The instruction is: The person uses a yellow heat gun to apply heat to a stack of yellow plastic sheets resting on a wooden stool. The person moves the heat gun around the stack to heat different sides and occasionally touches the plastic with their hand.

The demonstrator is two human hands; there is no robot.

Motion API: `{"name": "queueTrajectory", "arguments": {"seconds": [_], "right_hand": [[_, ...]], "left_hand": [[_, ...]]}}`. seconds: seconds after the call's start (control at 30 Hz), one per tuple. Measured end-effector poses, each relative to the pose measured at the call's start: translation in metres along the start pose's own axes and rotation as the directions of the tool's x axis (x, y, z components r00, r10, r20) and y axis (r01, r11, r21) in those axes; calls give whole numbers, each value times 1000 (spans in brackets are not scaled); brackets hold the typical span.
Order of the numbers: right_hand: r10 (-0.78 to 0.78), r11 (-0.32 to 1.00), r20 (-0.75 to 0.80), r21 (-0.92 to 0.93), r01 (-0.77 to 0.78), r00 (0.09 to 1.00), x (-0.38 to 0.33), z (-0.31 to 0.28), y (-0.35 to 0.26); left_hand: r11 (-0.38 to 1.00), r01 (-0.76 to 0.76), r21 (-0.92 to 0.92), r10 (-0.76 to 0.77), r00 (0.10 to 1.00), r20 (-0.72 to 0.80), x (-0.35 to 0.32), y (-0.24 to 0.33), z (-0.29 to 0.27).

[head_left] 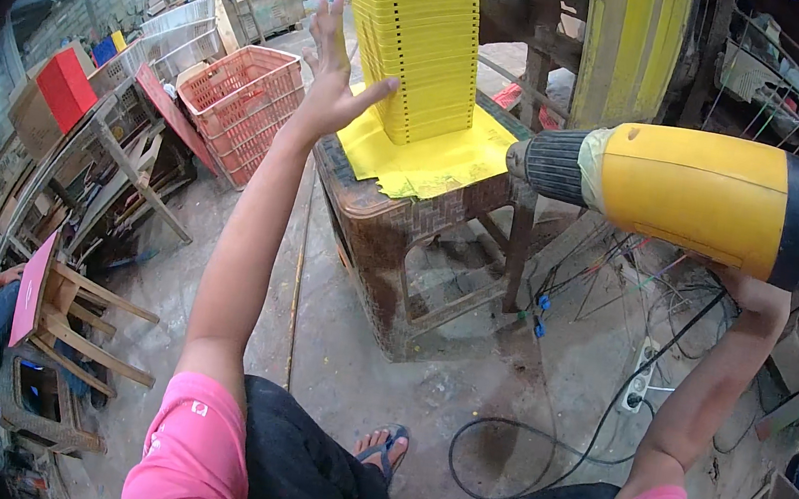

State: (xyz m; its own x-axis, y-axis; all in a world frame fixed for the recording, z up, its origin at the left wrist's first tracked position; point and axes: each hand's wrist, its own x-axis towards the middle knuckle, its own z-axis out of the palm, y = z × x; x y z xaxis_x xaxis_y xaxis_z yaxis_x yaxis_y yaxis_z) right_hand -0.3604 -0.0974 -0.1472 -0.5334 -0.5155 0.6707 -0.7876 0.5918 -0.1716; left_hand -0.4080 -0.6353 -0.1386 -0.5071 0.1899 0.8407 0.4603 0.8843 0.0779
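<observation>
My right hand (755,292) is closed around the handle of a yellow heat gun (694,199) with a dark ribbed nozzle; the handle itself is mostly hidden. The nozzle points left toward a tall stack of nested yellow plastic pieces (434,62) with rows of small dark slots. My left hand (338,85) is raised at the stack's left side, fingers stretched out and thumb toward the stack; whether the thumb touches it I cannot tell. Beneath the stack lies a yellow sheet (440,172) with a ragged front edge, on a worn brown stool (371,236).
A black cable (599,417) runs from the heat gun and loops on the floor near a white power strip (643,372). An orange-red crate (243,98) stands left. Another person's hand (11,274) is by a pink-topped stool (33,290). Loose wires lie right of the brown stool.
</observation>
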Motion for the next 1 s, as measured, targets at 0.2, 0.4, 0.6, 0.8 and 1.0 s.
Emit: {"name": "queueTrajectory", "arguments": {"seconds": [0.2, 0.4, 0.6, 0.8, 1.0], "right_hand": [[224, 945, 60, 233, -231, 973, 20, 8, -25], [198, 977, 50, 67, -201, 979, 43, 17, -61], [281, 833, -12, 500, -238, 960, 44, 29, -66], [299, 766, -273, 640, -60, 914, 50, 48, -66], [330, 705, -446, 703, 97, 832, 76, 64, -105]], "left_hand": [[992, 94, -87, -98, 994, -44, -3, 1, 1], [933, 80, -352, -162, 964, -212, 6, 2, 1], [898, 8, -439, -188, 911, -368, 20, 13, -5], [879, -17, -476, -202, 891, -406, 21, 7, -7], [929, -20, -370, -150, 894, -423, 22, 7, -11]]}}
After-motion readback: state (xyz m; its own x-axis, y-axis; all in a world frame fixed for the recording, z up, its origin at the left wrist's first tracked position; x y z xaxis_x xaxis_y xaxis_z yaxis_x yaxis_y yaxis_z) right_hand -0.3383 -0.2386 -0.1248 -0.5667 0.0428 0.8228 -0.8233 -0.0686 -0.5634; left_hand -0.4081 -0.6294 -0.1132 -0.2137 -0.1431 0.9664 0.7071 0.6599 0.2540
